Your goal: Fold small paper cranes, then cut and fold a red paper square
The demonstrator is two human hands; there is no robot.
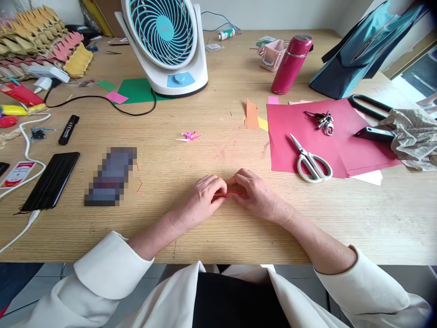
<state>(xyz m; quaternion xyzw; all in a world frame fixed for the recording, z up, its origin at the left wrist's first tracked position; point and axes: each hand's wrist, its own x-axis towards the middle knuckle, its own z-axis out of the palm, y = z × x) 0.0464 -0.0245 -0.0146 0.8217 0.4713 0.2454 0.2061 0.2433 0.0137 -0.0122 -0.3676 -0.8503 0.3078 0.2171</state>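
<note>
Both my hands meet low over the middle of the wooden table (218, 237). My left hand (206, 196) pinches the left end of a small folded strip of red-orange paper (235, 192). At its right end, the fingers of my right hand (254, 193) are curled round the same paper. Most of the paper is hidden by my fingers, so its exact folds do not show. Beyond my hands lies a small pink origami crane (189, 135). To the right, white-handled scissors (312, 164) rest on large red paper sheets (287, 136), with keys (324, 122) farther back.
A white fan (170, 50) stands at the back on green paper (134, 90). Orange paper (251, 114) lies near the sheets. At back right are a magenta bottle (292, 66) and a teal bag (351, 54). A blurred phone (111, 177), black case (51, 182) and marker (68, 130) lie left.
</note>
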